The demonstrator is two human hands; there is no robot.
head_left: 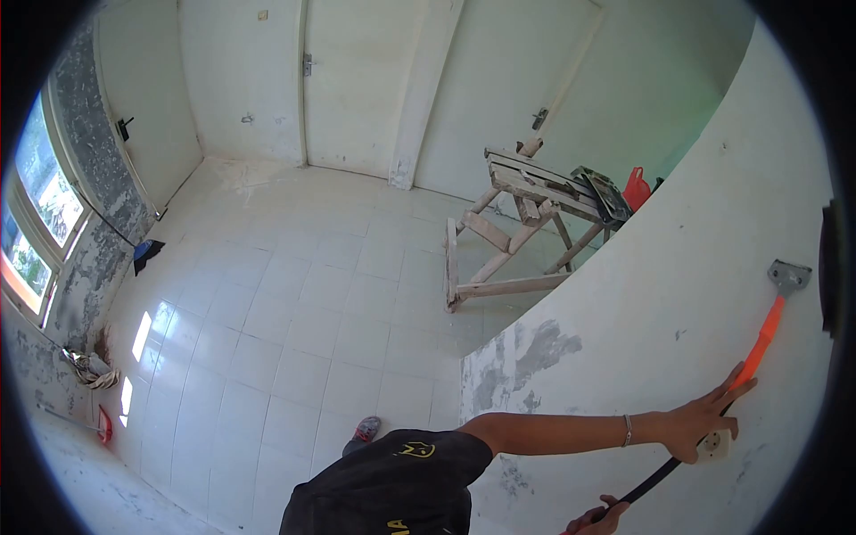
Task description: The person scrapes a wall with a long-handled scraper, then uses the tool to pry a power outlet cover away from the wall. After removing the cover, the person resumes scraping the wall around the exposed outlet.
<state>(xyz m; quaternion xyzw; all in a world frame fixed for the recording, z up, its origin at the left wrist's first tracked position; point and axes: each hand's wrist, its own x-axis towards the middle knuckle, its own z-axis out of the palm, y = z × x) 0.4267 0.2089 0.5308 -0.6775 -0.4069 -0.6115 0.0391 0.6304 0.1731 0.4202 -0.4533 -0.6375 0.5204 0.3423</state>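
A long-handled scraper slants across the white wall, its metal head (790, 276) against the wall at the far right. Below the head its shaft is orange, then black. My left hand (700, 426), with a bracelet at the wrist, holds the shaft near the join of orange and black, some fingers extended along it. Lower on the black part, my right hand (599, 519) grips the shaft at the bottom edge, partly cut off by the frame. A wall socket (714, 445) sits just beside my left hand.
A wooden trestle (513, 241) bears dark tools and a red container (636, 190). The wall (606, 357) has grey bare patches. A blue broom (147, 254) leans near the window at left, above a cloth bundle (92, 368). Closed doors (361, 89) stand beyond the tiled floor (294, 312).
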